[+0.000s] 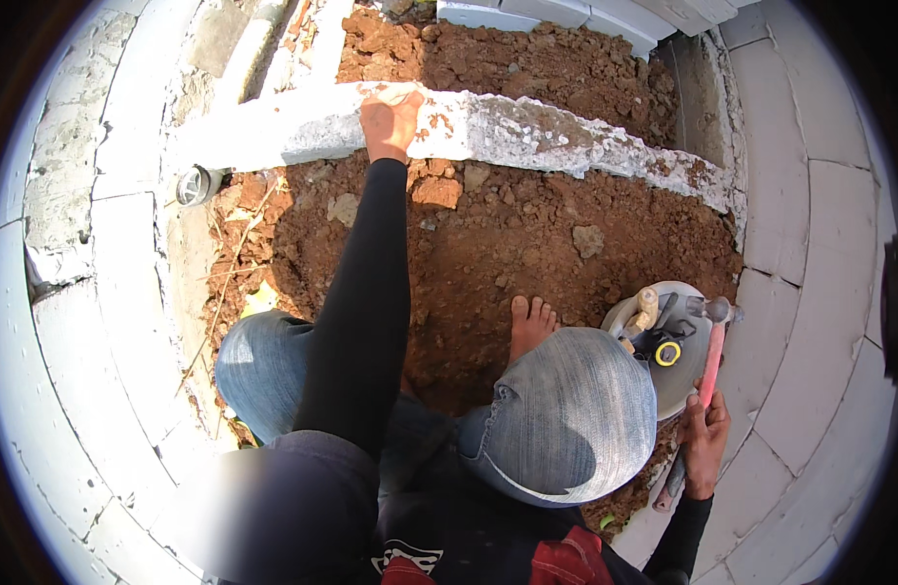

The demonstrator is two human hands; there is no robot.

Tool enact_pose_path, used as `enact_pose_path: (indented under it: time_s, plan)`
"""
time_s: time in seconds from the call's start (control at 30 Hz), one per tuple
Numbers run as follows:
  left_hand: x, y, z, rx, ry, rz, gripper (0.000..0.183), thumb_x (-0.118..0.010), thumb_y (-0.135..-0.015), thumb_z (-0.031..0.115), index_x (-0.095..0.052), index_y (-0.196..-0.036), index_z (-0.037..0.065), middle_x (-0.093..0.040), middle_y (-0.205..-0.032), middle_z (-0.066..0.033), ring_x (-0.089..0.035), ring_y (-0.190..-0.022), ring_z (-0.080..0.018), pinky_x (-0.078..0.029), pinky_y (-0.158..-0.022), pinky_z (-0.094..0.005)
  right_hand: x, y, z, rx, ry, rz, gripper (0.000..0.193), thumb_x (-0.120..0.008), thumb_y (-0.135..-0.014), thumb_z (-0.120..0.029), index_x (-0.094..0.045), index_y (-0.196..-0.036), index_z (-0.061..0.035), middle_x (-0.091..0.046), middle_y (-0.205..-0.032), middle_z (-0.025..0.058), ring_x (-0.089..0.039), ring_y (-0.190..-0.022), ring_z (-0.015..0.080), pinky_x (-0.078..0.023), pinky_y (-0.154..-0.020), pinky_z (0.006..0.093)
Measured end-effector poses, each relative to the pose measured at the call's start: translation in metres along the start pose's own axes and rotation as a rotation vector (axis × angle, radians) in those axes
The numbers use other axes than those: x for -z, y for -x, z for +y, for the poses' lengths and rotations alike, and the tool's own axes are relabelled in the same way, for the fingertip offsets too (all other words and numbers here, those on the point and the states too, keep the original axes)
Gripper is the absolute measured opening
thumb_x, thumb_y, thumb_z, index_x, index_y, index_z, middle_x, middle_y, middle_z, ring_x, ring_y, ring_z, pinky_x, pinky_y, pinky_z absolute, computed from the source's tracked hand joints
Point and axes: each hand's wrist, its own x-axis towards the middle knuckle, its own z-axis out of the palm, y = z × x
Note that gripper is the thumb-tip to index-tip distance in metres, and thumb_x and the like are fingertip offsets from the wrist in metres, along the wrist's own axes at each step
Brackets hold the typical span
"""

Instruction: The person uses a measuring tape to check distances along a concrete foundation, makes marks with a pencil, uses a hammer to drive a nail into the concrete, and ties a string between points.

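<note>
Gripping the hammer (711, 363) near the low end of its red handle, my right hand (704, 444) is closed, thumb and fingers bent around it. The hammer reaches forward from that hand, its head the farthest part from me, over the right side of the grey bowl (676, 386); whether it touches the rim I cannot tell. The bowl sits just beyond my right hand and holds a yellow-ringed tool (667, 353), a wooden handle (646, 307) and some dark pieces too jumbled to make out. Just below the same hand is a dark bar (670, 483), partly hidden.

Well apart from the hammer, ahead and to the left, my left hand (390, 119) rests on the whitish beam (527, 132), arm stretched out in a black sleeve. Its fingers seem bent over the beam's top, but in the glare I cannot tell whether they are pressed together or pinching anything. Just below that hand a reddish lump (436, 190) lies against the beam's near side, and a pipe end (197, 185) shows farther left.

Brown soil (507, 229) spreads between beam and knees. My bare foot (532, 327) stands on it, beside my jeans-clad right knee (566, 419). Pale block walls (780, 224) rise on both sides.
</note>
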Motion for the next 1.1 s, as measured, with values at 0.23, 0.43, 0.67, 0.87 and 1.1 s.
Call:
enact_pose_path:
  time_s: [0.23, 0.43, 0.67, 0.87, 1.1]
  plan:
    - [-0.002, 0.023, -0.009, 0.044, -0.015, -0.029, 0.028, -0.079, -0.085, 0.013, -0.075, -0.106, -0.004, -0.077, -0.099, -0.0153, -0.073, -0.091, -0.0210, -0.057, -0.084, -0.0336, -0.097, -0.038, -0.091, 0.449, -0.229, 0.178, 0.040, -0.059, -0.104, -0.035, -0.060, -0.121, 0.0011, -0.046, -0.061, -0.0050, -0.042, -0.048, 0.0042, -0.033, -0.046, 0.0214]
    - [0.006, 0.051, -0.022, -0.030, -0.078, 0.000, 0.020, -0.074, -0.086, 0.010, -0.076, -0.104, 0.000, -0.077, -0.096, -0.0177, -0.075, -0.089, -0.0290, -0.056, -0.081, -0.0370, -0.165, -0.090, -0.099, 0.277, -0.191, -0.291, 0.036, -0.055, -0.106, -0.037, -0.060, -0.099, -0.0026, -0.043, -0.059, -0.0058, -0.038, -0.047, 0.0027, -0.032, -0.044, 0.0225]
    - [0.001, 0.063, -0.009, -0.092, -0.131, 0.053, 0.020, -0.077, -0.084, 0.009, -0.076, -0.099, -0.004, -0.076, -0.092, -0.0197, -0.074, -0.085, -0.0283, -0.055, -0.079, -0.0390, -0.232, -0.115, -0.100, 0.258, -0.172, -0.474, 0.035, -0.056, -0.105, -0.037, -0.061, -0.097, -0.0032, -0.046, -0.059, -0.0041, -0.043, -0.049, 0.0047, -0.033, -0.044, 0.0261]
    - [-0.003, 0.066, -0.011, -0.188, -0.089, 0.151, 0.021, -0.077, -0.084, 0.011, -0.075, -0.099, -0.004, -0.075, -0.090, -0.0222, -0.075, -0.089, -0.0311, -0.055, -0.078, -0.0415, -0.264, -0.137, -0.095, 0.440, 0.077, -0.413, 0.050, -0.052, -0.104, -0.047, -0.061, -0.093, 0.0014, -0.049, -0.060, 0.0080, -0.049, -0.055, 0.0194, -0.040, -0.056, 0.0407]
    - [-0.005, 0.070, -0.008, -0.185, -0.183, 0.084, 0.018, -0.075, -0.086, 0.007, -0.073, -0.099, -0.006, -0.074, -0.089, -0.0243, -0.075, -0.085, -0.0309, -0.056, -0.074, -0.0404, -0.277, -0.148, -0.108, 0.589, 0.332, -0.280, 0.046, -0.051, -0.104, -0.042, -0.061, -0.095, 0.0021, -0.060, -0.066, 0.0228, -0.060, -0.060, 0.0401, -0.044, -0.059, 0.0492]
